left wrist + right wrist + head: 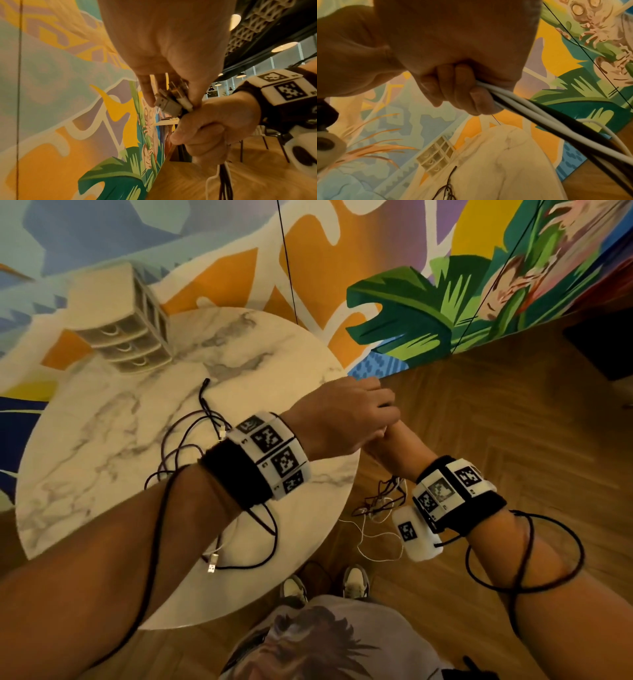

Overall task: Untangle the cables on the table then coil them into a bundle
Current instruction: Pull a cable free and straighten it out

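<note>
Both hands meet in the air past the right edge of the round marble table (102, 440). My right hand (214, 128) is fisted round a bunch of white and black cables (539, 115), which hang from it toward the floor (380, 501). My left hand (342, 419) lies over the right one, and its fingertips (147, 97) pinch the cables' USB plugs (169, 106) sticking out of the top of the right fist. More tangled black and white cable (205, 440) lies on the table under my left forearm, with a loose USB plug (212, 565) near the front edge.
A small white drawer unit (126, 337) stands at the table's far side. A painted mural wall (411, 320) rises behind, with two thin black cords (287, 261) hanging along it. Wood floor lies to the right. My shoes (356, 580) are just below the table edge. A black lead (524, 553) loops round my right forearm.
</note>
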